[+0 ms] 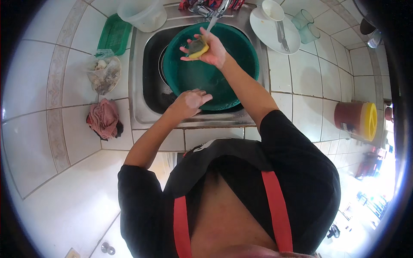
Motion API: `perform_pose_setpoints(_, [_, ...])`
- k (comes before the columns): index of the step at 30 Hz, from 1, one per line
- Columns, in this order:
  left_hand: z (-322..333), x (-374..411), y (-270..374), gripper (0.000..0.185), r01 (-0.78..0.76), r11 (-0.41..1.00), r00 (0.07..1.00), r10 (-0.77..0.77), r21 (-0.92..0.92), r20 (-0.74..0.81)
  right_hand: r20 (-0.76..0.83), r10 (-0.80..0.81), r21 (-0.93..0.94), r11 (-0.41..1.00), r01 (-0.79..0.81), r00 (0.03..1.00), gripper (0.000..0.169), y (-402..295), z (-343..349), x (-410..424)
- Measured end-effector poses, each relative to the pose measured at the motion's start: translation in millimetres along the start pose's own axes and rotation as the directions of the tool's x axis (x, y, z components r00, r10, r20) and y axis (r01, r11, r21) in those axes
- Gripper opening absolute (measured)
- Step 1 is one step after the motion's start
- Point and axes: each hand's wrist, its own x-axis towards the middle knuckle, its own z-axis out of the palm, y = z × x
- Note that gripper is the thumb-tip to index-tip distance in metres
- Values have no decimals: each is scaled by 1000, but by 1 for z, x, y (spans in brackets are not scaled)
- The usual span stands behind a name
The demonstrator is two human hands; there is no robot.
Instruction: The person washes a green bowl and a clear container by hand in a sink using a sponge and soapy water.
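My right hand (211, 48) is palm up over the far part of a green plastic basin (251, 64), with a yellow and dark scouring sponge (198, 47) resting on its palm and fingers. Water from the faucet (220, 9) runs down beside that hand. At the near left rim of the basin is my left hand (193, 100), fingers bent around or against the rim; its fingertips are partly hidden. The basin holds cloudy water and sits in a stainless steel sink (138, 106). Part of a round metal item (162, 67) shows beneath the basin.
Left of the sink lie a pink cloth (105, 118), a dish with a plastic bag of scraps (103, 75), a green tray (113, 35) and a translucent tub (143, 16). To the right are a white plate (259, 32) with a bowl and cutlery, glasses (309, 33) and a yellow-lidded container (355, 119).
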Motion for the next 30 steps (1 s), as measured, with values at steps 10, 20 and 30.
perform_pose_setpoints(10, [-12, 12, -12, 54, 52, 984, 989, -27, -171, 148, 53, -91, -577, 810, 105, 994, 25, -11, -21, 13])
perform_pose_setpoints(20, [-8, 41, -39, 44, 313, 833, 933, -179, -456, 312, -118, -48, -432, 902, -8, 992, 33, -16, -11, 23])
perform_pose_setpoints(30, [1, 122, -81, 23, 81, -295, 780, -576, -952, 245, -33, -276, -807, 574, 138, 961, 29, -17, -18, 18])
